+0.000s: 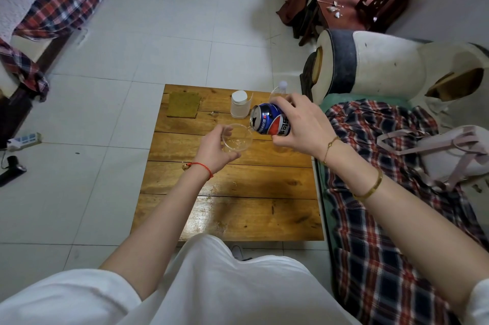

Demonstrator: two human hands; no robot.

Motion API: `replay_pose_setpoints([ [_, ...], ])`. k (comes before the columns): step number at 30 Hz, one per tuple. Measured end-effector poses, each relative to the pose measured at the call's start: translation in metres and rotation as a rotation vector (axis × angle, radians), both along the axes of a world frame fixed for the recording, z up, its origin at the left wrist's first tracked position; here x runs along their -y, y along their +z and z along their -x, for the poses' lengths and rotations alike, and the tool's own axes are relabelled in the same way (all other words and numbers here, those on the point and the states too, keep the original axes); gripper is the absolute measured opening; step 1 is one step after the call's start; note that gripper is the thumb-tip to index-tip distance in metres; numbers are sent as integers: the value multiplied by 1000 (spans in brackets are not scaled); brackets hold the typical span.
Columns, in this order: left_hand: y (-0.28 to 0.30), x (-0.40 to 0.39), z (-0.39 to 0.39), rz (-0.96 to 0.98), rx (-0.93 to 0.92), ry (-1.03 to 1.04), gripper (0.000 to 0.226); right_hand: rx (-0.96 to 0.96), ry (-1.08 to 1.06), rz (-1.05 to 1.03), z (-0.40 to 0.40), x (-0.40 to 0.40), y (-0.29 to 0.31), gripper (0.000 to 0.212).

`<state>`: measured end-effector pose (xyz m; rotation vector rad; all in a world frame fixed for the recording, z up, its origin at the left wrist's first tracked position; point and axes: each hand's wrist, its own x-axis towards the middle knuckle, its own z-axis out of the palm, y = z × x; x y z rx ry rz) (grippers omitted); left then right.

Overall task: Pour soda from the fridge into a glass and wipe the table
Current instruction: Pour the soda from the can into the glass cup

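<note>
A blue soda can (268,121) is tipped on its side over the wooden table (238,192), its open mouth at the rim of a clear glass (238,139). My right hand (299,123) grips the can from the right. My left hand (214,150) holds the glass from the left, fingers curled round its wall. The glass looks empty apart from reflections. A yellow-green cloth (184,104) lies flat at the table's far left corner.
A white lidded jar (239,104) and a clear plastic bottle (277,92) stand at the table's far edge behind the can. A plaid-covered seat (370,192) with a pale bag (449,155) borders the table on the right. Tiled floor lies to the left.
</note>
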<state>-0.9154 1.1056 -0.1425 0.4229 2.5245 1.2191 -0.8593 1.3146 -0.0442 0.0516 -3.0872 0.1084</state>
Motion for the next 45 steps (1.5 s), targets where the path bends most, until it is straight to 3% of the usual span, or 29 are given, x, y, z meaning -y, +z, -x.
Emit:
replay_pose_setpoints([
  [45, 3, 2, 0, -23, 7, 4, 67, -1, 2, -31, 0, 0, 4, 72],
])
